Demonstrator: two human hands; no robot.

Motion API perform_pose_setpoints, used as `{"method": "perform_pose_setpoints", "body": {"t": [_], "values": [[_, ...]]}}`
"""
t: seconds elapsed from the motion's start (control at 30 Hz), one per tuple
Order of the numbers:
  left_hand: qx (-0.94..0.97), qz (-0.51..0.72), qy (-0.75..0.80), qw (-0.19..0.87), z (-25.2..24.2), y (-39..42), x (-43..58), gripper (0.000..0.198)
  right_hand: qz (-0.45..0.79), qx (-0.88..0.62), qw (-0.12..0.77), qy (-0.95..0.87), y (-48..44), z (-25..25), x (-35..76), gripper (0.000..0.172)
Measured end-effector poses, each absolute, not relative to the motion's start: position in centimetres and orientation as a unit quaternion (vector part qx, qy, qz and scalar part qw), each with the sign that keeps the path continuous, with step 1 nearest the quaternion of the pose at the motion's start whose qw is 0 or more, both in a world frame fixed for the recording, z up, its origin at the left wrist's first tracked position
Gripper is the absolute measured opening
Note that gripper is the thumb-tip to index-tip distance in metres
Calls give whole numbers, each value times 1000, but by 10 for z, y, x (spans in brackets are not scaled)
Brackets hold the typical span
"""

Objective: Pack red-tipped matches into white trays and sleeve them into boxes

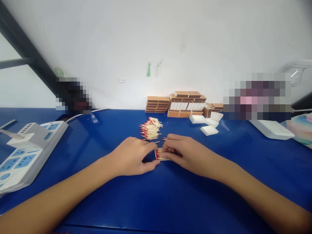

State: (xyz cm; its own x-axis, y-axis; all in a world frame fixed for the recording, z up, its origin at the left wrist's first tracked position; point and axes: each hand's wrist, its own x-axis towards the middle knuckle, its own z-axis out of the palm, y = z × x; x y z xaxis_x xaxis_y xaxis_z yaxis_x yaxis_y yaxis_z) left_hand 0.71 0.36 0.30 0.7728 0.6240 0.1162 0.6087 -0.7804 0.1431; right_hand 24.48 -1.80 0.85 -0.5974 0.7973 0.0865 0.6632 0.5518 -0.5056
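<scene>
A small white matchbox tray (pixel 162 159) lies on the blue table with red-headed matches (pixel 159 153) inside, heads toward the left. My left hand (pixel 133 156) grips its left end between thumb and forefinger. Over the right part of the tray, my right hand (pixel 185 150) is closed, its thumb and fingertips pinched on matches; they hide that end of the tray. Just beyond the hands is a loose pile of matches (pixel 150 128), and a few stray ones lie near the tray.
Stacked matchboxes (pixel 186 105) stand against the wall. Several empty white trays (pixel 209 130) lie before them at the right. A white power strip (pixel 26 156) with a plug sits at the left. Another white container (pixel 273 129) is at the far right, near blurred patches.
</scene>
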Motion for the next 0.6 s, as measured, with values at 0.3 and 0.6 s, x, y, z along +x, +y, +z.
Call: {"method": "perform_pose_setpoints", "body": {"t": [0.3,0.6], "values": [[942,101,316,50,3,3,8,25,282,-391,188,-856,-23,11,240,18],[941,109,315,53,3,3,7,24,251,-406,119,-871,-26,13,238,21]]}}
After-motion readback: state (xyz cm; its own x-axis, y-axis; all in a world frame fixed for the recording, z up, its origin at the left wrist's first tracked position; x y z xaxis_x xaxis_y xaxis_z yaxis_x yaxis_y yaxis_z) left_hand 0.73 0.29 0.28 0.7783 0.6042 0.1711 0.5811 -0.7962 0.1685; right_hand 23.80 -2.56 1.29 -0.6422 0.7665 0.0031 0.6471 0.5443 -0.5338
